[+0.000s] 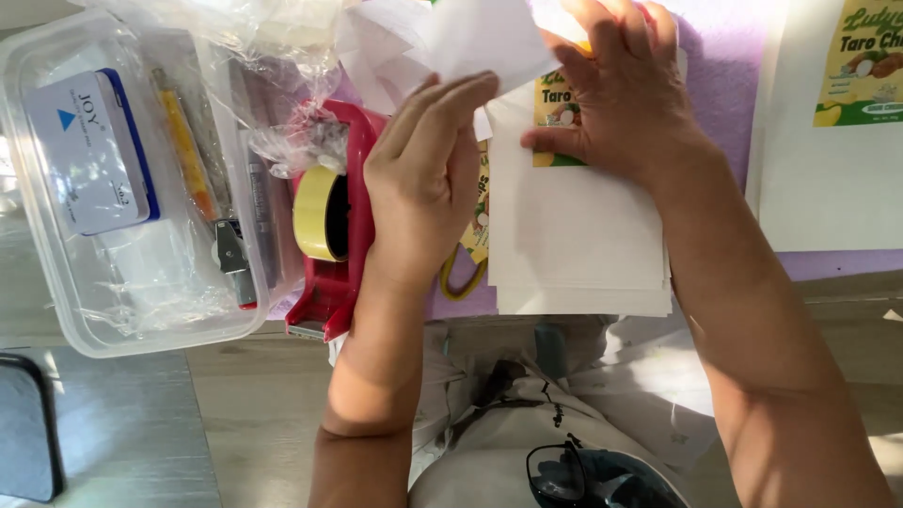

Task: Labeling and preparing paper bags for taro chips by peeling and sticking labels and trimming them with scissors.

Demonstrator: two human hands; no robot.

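My left hand (425, 174) holds up a white sheet of paper (470, 42), its fingers pinching the sheet's lower edge. My right hand (616, 94) presses flat on a stack of white paper sheets (574, 245) on the purple mat (724, 75), thumb on a small printed yellow-green label (555, 108). A red tape dispenser (329, 254) with a yellow tape roll (318, 214) stands just left of my left hand. A yellow scissor handle (463, 277) peeks from under my left wrist.
A clear plastic box (56, 282) at left holds a white-and-blue case (89, 150), a yellow pen (185, 150), a cutter and plastic wrap. A large white sheet (828, 179) with a printed label (861, 66) lies at right. Glasses (564, 470) hang on my shirt below.
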